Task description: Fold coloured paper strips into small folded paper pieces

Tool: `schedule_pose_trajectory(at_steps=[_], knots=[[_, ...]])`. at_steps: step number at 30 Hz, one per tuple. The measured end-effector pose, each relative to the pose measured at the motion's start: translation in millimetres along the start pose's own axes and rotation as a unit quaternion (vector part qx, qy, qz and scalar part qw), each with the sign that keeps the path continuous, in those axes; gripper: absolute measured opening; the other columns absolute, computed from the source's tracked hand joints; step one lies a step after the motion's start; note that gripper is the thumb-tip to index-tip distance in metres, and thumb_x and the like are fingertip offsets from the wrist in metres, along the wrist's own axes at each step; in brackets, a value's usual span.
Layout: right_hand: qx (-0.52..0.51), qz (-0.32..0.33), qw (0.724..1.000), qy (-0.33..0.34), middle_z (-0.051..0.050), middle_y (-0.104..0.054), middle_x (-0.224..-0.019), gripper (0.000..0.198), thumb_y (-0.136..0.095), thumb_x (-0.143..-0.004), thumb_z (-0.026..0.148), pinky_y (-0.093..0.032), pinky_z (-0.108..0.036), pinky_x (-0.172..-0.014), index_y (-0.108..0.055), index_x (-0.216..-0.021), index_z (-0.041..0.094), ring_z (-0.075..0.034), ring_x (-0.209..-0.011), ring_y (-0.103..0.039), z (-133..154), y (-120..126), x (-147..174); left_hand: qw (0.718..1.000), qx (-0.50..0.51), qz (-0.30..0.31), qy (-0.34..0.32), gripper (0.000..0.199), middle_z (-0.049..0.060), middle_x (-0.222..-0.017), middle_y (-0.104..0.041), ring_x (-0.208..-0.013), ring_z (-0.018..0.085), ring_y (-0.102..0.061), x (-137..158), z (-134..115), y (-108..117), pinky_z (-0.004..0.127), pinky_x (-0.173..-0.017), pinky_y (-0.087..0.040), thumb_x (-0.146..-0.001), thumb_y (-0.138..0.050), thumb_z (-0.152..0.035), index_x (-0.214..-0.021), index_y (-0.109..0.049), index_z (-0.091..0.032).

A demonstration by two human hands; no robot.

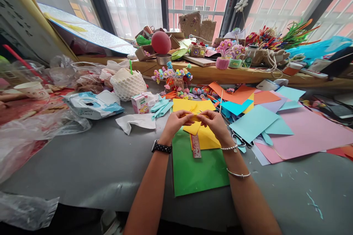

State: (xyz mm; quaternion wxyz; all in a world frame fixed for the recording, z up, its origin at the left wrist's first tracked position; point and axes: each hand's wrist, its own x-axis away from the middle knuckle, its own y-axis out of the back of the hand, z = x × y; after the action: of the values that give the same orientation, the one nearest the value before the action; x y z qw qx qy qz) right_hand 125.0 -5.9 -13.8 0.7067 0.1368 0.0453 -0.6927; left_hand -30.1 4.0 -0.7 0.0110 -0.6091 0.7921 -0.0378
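My left hand point(179, 123) and my right hand point(213, 123) meet above the middle of the table. Between their fingertips they pinch a narrow piece of yellow paper point(195, 117), one hand at each end. Under the hands lie larger yellow paper sheets point(209, 138) on top of a green sheet point(198, 176). A patterned ruler point(196, 146) rests on the yellow paper, just below my fingers. Scissors point(239, 140) lie right of my right wrist, partly covered by light blue paper point(255, 123).
Folded blue paper strips point(162, 107), a small box point(140, 103), a white tissue point(136, 122) and a wet-wipe pack point(92, 105) sit on the left. Orange sheets point(238, 93) and a large pink sheet point(311, 132) spread to the right. Crafted flowers point(173, 75) stand behind.
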Motion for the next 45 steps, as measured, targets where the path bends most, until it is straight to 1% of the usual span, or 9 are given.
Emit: schedule_pose_trajectory(at_steps=[11,15,22,25,29,34,37,40,45], knots=[[0.004,0.006,1.000,-0.013,0.000,-0.055,-0.051,0.026,-0.062,-0.062,0.039,-0.038,-0.021,-0.041,-0.058,-0.065,0.013,-0.009,-0.043,-0.048,1.9,-2.6,0.2,0.999,-0.002,-0.044,-0.019,0.032,0.005,-0.066,-0.065,-0.054,0.014,-0.061,0.1,-0.1,-1.5,0.027,-0.060,-0.051,-0.052,-0.069,-0.035,-0.069,-0.061,-0.009],[-0.008,0.009,1.000,-0.019,-0.002,-0.057,-0.055,0.028,-0.060,-0.064,0.040,-0.038,-0.020,-0.043,-0.059,-0.065,0.013,-0.008,-0.045,-0.049,3.1,-2.1,1.0,0.998,0.001,-0.058,-0.029,0.030,0.004,-0.062,-0.064,-0.051,0.013,-0.060,-0.8,1.2,-0.5,0.027,-0.059,-0.051,-0.053,-0.069,-0.034,-0.067,-0.061,-0.010],[0.003,-0.027,1.000,-0.012,0.001,-0.053,-0.051,0.026,-0.057,-0.066,0.039,-0.038,-0.020,-0.042,-0.058,-0.068,0.013,-0.008,-0.043,-0.048,-0.6,-1.5,-0.2,0.998,-0.001,-0.061,-0.032,0.029,0.002,-0.061,-0.062,-0.051,0.012,-0.059,-2.5,2.5,-0.1,0.025,-0.056,-0.050,-0.054,-0.068,-0.034,-0.068,-0.059,-0.010],[0.035,-0.018,0.999,0.002,0.000,-0.054,-0.053,0.026,-0.055,-0.068,0.040,-0.037,-0.021,-0.042,-0.056,-0.067,0.014,-0.009,-0.043,-0.048,-1.2,-2.2,-0.3,0.997,-0.032,-0.053,-0.042,0.028,0.003,-0.064,-0.063,-0.053,0.012,-0.059,-1.1,0.9,0.1,0.024,-0.056,-0.049,-0.055,-0.067,-0.034,-0.068,-0.061,-0.011],[0.086,0.010,0.996,0.016,0.000,-0.053,-0.051,0.026,-0.054,-0.069,0.040,-0.037,-0.021,-0.042,-0.055,-0.064,0.014,-0.009,-0.043,-0.049,0.6,-3.7,0.9,0.989,-0.131,-0.034,-0.067,0.026,0.005,-0.067,-0.065,-0.060,0.013,-0.058,1.4,-1.0,0.5,0.022,-0.057,-0.046,-0.056,-0.065,-0.035,-0.068,-0.065,-0.012],[0.094,0.016,0.995,0.019,-0.001,-0.056,-0.053,0.026,-0.055,-0.068,0.039,-0.039,-0.021,-0.042,-0.057,-0.067,0.014,-0.010,-0.044,-0.051,2.6,-5.1,1.8,0.970,-0.211,-0.054,-0.106,0.021,0.004,-0.065,-0.066,-0.065,0.015,-0.058,2.1,-0.5,0.1,0.022,-0.057,-0.043,-0.059,-0.061,-0.035,-0.065,-0.067,-0.016],[0.096,0.001,0.995,0.031,-0.001,-0.056,-0.053,0.025,-0.055,-0.068,0.039,-0.039,-0.021,-0.042,-0.058,-0.066,0.014,-0.010,-0.043,-0.051,3.0,-5.4,2.0,0.966,-0.219,-0.073,-0.117,0.020,0.004,-0.062,-0.066,-0.064,0.015,-0.059,1.7,-0.2,0.5,0.021,-0.056,-0.043,-0.060,-0.060,-0.034,-0.065,-0.068,-0.017],[0.104,-0.020,0.993,0.043,-0.001,-0.055,-0.051,0.023,-0.054,-0.070,0.037,-0.038,-0.021,-0.042,-0.058,-0.063,0.015,-0.010,-0.042,-0.050,2.6,-5.3,1.5,0.967,-0.211,-0.092,-0.109,0.021,0.004,-0.060,-0.065,-0.059,0.014,-0.058,0.3,0.2,2.1,0.021,-0.054,-0.043,-0.059,-0.061,-0.034,-0.066,-0.068,-0.016],[0.115,-0.040,0.992,0.038,0.000,-0.054,-0.048,0.025,-0.051,-0.072,0.037,-0.036,-0.020,-0.040,-0.059,-0.062,0.015,-0.010,-0.040,-0.048,0.8,-3.5,-0.4,0.977,-0.172,-0.084,-0.095,0.021,0.003,-0.061,-0.064,-0.057,0.013,-0.057,-2.4,1.9,3.6,0.021,-0.054,-0.046,-0.058,-0.062,-0.034,-0.066,-0.067,-0.015]])
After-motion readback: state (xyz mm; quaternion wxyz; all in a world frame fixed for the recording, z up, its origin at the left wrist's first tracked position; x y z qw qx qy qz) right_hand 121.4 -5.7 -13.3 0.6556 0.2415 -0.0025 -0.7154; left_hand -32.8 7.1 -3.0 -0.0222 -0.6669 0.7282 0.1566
